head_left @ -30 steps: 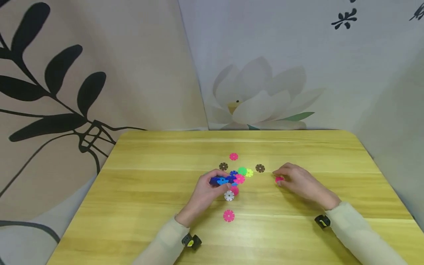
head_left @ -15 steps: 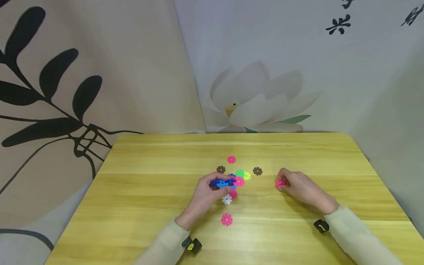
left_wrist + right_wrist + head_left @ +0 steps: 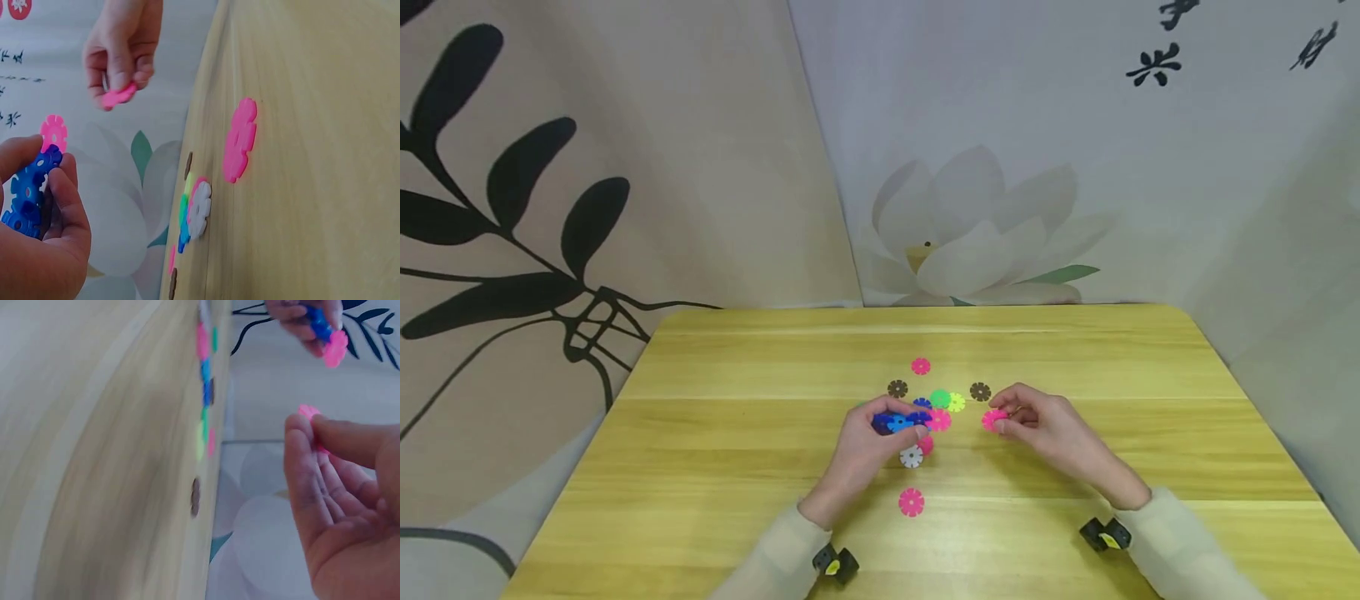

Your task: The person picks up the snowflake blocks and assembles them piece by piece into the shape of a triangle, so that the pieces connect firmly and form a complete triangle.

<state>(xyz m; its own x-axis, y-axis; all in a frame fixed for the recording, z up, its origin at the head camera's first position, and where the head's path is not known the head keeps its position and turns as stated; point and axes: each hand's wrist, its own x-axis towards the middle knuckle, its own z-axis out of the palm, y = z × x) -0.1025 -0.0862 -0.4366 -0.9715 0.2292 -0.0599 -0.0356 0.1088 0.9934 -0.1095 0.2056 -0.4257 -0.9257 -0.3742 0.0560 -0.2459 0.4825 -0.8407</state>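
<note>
My left hand (image 3: 859, 443) holds a linked chain of blue notched snowflake discs (image 3: 26, 192) between thumb and fingers, raised above the table. A pink snowflake disc (image 3: 54, 131) is joined at the chain's end, pointing toward the right hand. To the right, my right hand (image 3: 1058, 429) pinches another pink snowflake disc (image 3: 992, 419) between thumb and forefinger, off the table. A short gap separates this disc from the chain. The left fingers hide part of the blue chain.
Loose discs lie around the left hand on the wooden table (image 3: 737, 483): white (image 3: 912, 457), green (image 3: 940, 399), yellow (image 3: 957, 402), brown (image 3: 981, 391) and pink (image 3: 912, 502). A patterned wall covering (image 3: 737, 167) stands behind the table.
The right hand has picked up the pink disc from the table and carried it left, closer to the chain. The left hand keeps its hold and stays almost in place.
</note>
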